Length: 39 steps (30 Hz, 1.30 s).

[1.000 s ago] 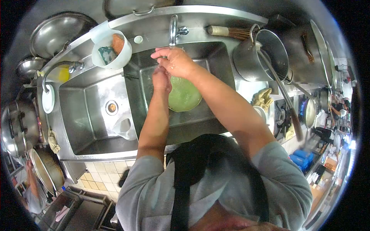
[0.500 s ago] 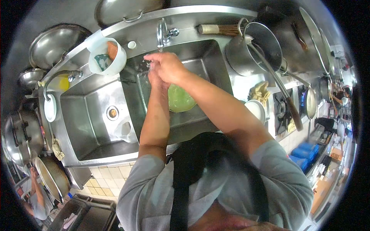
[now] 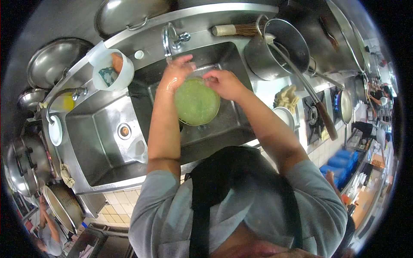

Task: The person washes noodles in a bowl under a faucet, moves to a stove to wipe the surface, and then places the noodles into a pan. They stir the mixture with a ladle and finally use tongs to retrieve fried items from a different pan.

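Note:
Under the curved tap (image 3: pixel 167 41), my left hand (image 3: pixel 177 73) is wet, its fingers apart and pointing toward the back right. My right hand (image 3: pixel 226 84) hovers at the upper right edge of a round bowl of cloudy green liquid (image 3: pixel 197 103), fingers loosely bent and apart, holding nothing visible. The bowl sits in the right-hand sink basin (image 3: pixel 230 116), between and below both hands. Some of its back rim is hidden by my hands.
A white tub with sponges (image 3: pixel 112 71) stands behind the divider. The left basin (image 3: pixel 97 129) has a drain and a translucent plastic piece (image 3: pixel 137 150). To the right are a large pot (image 3: pixel 277 49) with a long-handled tool (image 3: pixel 301 75), a bamboo brush (image 3: pixel 226 30) and a crumpled cloth (image 3: pixel 286 99).
My hands were together under the tap. They have come apart: the right moved to the right and down beside the bowl, while the left stays near the tap. More of the bowl shows.

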### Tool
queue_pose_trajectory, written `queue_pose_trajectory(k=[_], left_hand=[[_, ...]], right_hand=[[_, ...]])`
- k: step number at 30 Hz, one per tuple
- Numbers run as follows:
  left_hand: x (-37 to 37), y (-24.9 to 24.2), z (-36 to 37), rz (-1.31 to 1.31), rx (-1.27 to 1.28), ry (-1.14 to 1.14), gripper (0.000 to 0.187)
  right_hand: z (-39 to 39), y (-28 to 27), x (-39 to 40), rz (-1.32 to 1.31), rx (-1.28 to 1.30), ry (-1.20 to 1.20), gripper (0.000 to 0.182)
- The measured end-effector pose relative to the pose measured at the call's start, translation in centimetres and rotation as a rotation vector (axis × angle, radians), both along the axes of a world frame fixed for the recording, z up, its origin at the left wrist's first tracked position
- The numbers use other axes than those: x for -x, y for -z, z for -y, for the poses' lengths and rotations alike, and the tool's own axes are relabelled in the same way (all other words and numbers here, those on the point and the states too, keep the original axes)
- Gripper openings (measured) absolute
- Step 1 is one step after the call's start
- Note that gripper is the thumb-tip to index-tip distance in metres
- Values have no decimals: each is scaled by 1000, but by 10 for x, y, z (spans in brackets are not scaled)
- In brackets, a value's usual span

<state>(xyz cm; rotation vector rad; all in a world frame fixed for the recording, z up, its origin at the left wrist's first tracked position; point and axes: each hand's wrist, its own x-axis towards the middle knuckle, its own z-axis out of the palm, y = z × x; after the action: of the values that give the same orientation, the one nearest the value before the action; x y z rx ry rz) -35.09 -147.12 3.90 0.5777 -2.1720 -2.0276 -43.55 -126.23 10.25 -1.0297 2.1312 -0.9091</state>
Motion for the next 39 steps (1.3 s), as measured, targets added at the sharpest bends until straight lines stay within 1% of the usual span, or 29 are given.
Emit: queue_pose_trajectory(k=[2, 3, 4, 6, 7, 8, 9, 11, 13, 15, 16, 17, 19, 21, 23, 24, 26, 27, 28, 29, 32, 34, 35, 37, 39], left_hand=[[-4, -4, -22, 510, 546, 79, 59], [3, 12, -14, 588, 623, 159, 65], [10, 20, -8, 660, 702, 245, 72], [18, 30, -1, 412, 280, 88, 70], [24, 32, 2, 289, 71, 6, 70], [35, 33, 3, 224, 14, -36, 71], [44, 29, 3, 151, -220, -124, 69], [67, 15, -2, 17, -701, -284, 65], [93, 33, 9, -172, -981, -301, 63], [115, 47, 14, -237, -1035, -405, 58], [127, 59, 22, -262, -1017, -444, 58], [138, 71, 26, -287, -997, -487, 59], [141, 49, 15, -209, -984, -561, 62], [140, 16, 4, 2, -922, -613, 71], [144, 20, 7, -12, -1049, -604, 73], [149, 25, 16, -21, -1112, -597, 74], [162, 76, 51, -183, -1184, -441, 80], [160, 64, 40, -110, -1043, -506, 83], [150, 40, 22, -39, -897, -573, 86], [145, 22, 9, 26, -747, -641, 89], [142, -3, -7, 143, -664, -746, 94], [134, 8, -6, 139, -656, -609, 92], [128, 15, -5, 141, -645, -544, 91], [107, 19, -42, 86, -551, -379, 84], [78, 24, -94, 122, -490, -64, 74]], right_hand=[[-34, 1, -5, -84, -100, -80, 33], [-46, 0, -5, -134, -144, -117, 35], [-59, -2, -5, -182, -133, -135, 35], [-87, -5, -13, -257, -121, -167, 37], [-98, -10, -16, -195, -130, -126, 38], [-107, -19, -19, -134, -139, -83, 38], [-116, -26, -21, -72, -151, -34, 39], [-131, -35, -25, -109, -95, -57, 38], [-149, -37, -33, -142, -53, -73, 38], [-163, -36, -42, -173, -11, -89, 37], [-170, -42, -49, -147, -57, -48, 37], [-180, -42, -52, -149, -44, -13, 37], [-198, -38, -59, -151, -11, 36, 37], [-213, -44, -63, -140, -44, 140, 34], [-234, -48, -63, -117, -32, 233, 34], [-246, -45, -64, -158, -2, 278, 32], [-270, -51, -68, -197, 2, 390, 30], [-283, -54, -73, -212, 3, 445, 29], [-296, -57, -76, -136, -37, 535, 28], [-308, -61, -81, -150, -59, 601, 28], [-354, -52, -95, -105, -47, 803, 25], [-382, -43, -109, -133, -31, 926, 25], [-397, -32, -117, -78, -31, 1017, 24], [-429, -5, -137, -80, -76, 1112, 24], [-456, 23, -162, -31, -233, 1128, 26]])
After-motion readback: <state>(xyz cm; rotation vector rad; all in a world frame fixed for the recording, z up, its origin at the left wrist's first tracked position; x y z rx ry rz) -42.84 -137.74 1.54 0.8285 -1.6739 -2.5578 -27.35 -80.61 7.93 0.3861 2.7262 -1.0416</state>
